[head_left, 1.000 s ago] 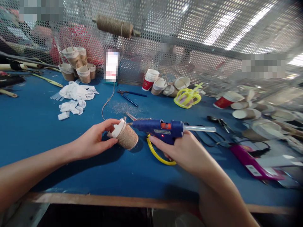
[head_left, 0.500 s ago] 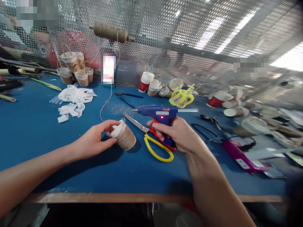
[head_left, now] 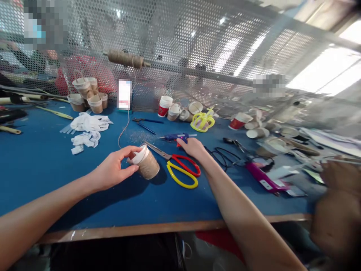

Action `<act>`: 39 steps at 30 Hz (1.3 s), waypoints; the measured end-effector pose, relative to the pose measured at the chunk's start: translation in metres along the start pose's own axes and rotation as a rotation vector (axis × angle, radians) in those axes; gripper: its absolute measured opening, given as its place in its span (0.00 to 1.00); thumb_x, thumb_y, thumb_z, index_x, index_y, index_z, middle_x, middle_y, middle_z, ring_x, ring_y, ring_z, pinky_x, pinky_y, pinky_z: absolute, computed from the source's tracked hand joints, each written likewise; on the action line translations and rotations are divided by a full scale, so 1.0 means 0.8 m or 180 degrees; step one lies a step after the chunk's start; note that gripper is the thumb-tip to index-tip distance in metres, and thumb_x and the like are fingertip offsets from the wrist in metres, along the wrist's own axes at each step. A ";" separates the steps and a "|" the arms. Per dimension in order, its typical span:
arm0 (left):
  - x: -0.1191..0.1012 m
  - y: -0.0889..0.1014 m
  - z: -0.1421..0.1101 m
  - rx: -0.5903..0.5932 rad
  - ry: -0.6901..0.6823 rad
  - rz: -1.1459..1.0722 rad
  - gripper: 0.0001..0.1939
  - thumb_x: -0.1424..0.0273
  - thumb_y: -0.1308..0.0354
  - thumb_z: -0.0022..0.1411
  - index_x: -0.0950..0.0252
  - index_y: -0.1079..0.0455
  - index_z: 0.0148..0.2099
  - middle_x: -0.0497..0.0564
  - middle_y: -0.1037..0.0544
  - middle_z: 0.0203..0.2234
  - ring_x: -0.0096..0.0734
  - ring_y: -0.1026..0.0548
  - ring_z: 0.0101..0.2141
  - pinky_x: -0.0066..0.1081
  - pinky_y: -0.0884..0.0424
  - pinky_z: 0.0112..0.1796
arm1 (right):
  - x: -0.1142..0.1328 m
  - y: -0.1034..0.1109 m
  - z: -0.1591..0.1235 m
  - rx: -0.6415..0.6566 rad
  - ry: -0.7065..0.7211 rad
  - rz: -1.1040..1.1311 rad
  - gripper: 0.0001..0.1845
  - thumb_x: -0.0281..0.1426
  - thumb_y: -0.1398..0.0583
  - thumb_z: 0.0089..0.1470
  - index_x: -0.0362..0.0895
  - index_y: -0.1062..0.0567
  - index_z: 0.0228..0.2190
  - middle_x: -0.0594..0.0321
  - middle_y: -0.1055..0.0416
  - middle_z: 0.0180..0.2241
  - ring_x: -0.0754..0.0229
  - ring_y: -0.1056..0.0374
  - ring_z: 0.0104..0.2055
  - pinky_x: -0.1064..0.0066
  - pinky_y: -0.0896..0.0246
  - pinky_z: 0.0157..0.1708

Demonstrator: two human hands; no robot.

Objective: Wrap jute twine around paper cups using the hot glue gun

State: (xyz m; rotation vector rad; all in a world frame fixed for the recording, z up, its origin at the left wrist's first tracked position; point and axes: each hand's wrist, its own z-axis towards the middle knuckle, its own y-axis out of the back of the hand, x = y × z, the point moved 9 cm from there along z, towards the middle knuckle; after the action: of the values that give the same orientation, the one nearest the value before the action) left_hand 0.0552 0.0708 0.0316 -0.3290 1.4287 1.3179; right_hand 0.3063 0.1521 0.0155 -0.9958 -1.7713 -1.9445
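My left hand grips the white rim of a paper cup wrapped in brown twine, tilted on its side towards me. A strand of twine runs from behind the cup up to a spool. My right hand is closed on a blue glue gun, which lies low over the table with its nozzle pointing left. The hand hides most of its handle. Between the hands lie scissors with one red and one yellow handle.
Blue pliers and white lace trim lie behind. Twine-wrapped cups are stacked at left; more cups and a yellow crown-shaped frame stand near the mesh. A purple power strip and another person's arm are at right.
My right hand has moved forward and down with the glue gun, away from the scissors. My left hand still holds the cup. Another person's arm has come into view at right.
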 end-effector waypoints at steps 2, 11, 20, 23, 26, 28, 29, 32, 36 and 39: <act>-0.005 0.001 -0.001 0.0005 -0.0070 0.0048 0.19 0.72 0.48 0.55 0.66 0.40 0.50 0.53 0.28 0.38 0.32 0.31 0.37 0.35 0.34 0.40 | 0.017 0.004 -0.012 -0.0063 0.0161 -0.0127 0.15 0.35 0.41 0.47 0.41 0.31 0.14 0.51 0.30 0.23 0.51 0.34 0.36 0.65 0.42 0.34; -0.027 -0.014 -0.013 0.0380 -0.0199 0.0148 0.18 0.73 0.48 0.55 0.65 0.39 0.50 0.52 0.28 0.38 0.31 0.32 0.36 0.32 0.35 0.41 | 0.117 -0.106 -0.120 0.2474 0.0785 0.1797 0.24 0.48 0.49 0.51 0.43 0.24 0.30 0.58 0.27 0.36 0.61 0.34 0.39 0.67 0.42 0.41; -0.014 -0.016 -0.010 0.0475 0.0170 -0.0691 0.15 0.74 0.47 0.56 0.67 0.37 0.47 0.53 0.27 0.38 0.35 0.31 0.41 0.34 0.36 0.44 | 0.101 -0.077 -0.115 0.1617 0.0525 0.3125 0.08 0.34 0.35 0.39 0.42 0.27 0.22 0.67 0.30 0.26 0.70 0.38 0.28 0.75 0.44 0.31; -0.008 -0.016 -0.007 0.0459 0.0262 -0.1080 0.14 0.73 0.46 0.56 0.67 0.37 0.46 0.53 0.27 0.39 0.33 0.30 0.40 0.32 0.35 0.43 | 0.098 -0.058 -0.113 0.1136 0.0687 0.2881 0.08 0.34 0.35 0.39 0.43 0.27 0.21 0.70 0.34 0.20 0.71 0.42 0.23 0.75 0.47 0.25; -0.004 -0.015 -0.006 0.0415 0.0307 -0.1204 0.13 0.73 0.46 0.55 0.67 0.36 0.45 0.54 0.27 0.39 0.33 0.30 0.40 0.32 0.35 0.43 | 0.099 -0.049 -0.113 0.0919 0.0765 0.2730 0.08 0.34 0.35 0.38 0.42 0.28 0.21 0.70 0.35 0.18 0.71 0.42 0.21 0.74 0.48 0.24; -0.002 -0.014 -0.006 0.0365 0.0324 -0.1181 0.14 0.73 0.45 0.55 0.68 0.36 0.45 0.54 0.27 0.40 0.33 0.30 0.40 0.32 0.36 0.42 | 0.099 -0.048 -0.114 0.0897 0.0779 0.2653 0.08 0.34 0.36 0.38 0.43 0.28 0.20 0.70 0.35 0.18 0.71 0.43 0.20 0.74 0.48 0.23; -0.002 -0.012 -0.007 0.0338 0.0327 -0.1165 0.14 0.73 0.45 0.55 0.68 0.36 0.45 0.54 0.27 0.40 0.33 0.31 0.40 0.32 0.36 0.42 | 0.099 -0.048 -0.113 0.0890 0.0779 0.2619 0.08 0.34 0.36 0.38 0.43 0.29 0.20 0.70 0.35 0.18 0.71 0.43 0.20 0.74 0.48 0.22; -0.003 -0.010 -0.007 0.0310 0.0295 -0.1163 0.14 0.73 0.45 0.55 0.67 0.36 0.45 0.53 0.27 0.40 0.31 0.31 0.39 0.31 0.36 0.41 | 0.097 -0.047 -0.113 0.0849 0.0793 0.2532 0.08 0.34 0.36 0.39 0.43 0.29 0.20 0.70 0.35 0.18 0.71 0.44 0.20 0.75 0.48 0.22; -0.003 -0.008 -0.006 0.0300 0.0264 -0.1201 0.14 0.73 0.45 0.55 0.67 0.36 0.45 0.53 0.27 0.39 0.29 0.30 0.38 0.29 0.35 0.40 | 0.098 -0.046 -0.114 0.0815 0.0839 0.2513 0.09 0.34 0.36 0.40 0.42 0.29 0.21 0.70 0.35 0.18 0.71 0.43 0.21 0.75 0.47 0.22; -0.002 -0.006 -0.005 0.0272 0.0261 -0.1187 0.13 0.73 0.45 0.55 0.67 0.36 0.45 0.52 0.27 0.39 0.30 0.30 0.39 0.29 0.35 0.39 | 0.100 -0.041 -0.118 0.0728 0.0884 0.2596 0.09 0.35 0.36 0.39 0.42 0.29 0.21 0.70 0.35 0.18 0.71 0.43 0.21 0.74 0.46 0.23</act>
State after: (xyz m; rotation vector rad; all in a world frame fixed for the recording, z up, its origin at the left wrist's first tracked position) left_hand 0.0577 0.0650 0.0294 -0.5681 1.4061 0.9473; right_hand 0.2028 0.0839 0.0479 -1.0713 -1.1327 -1.2582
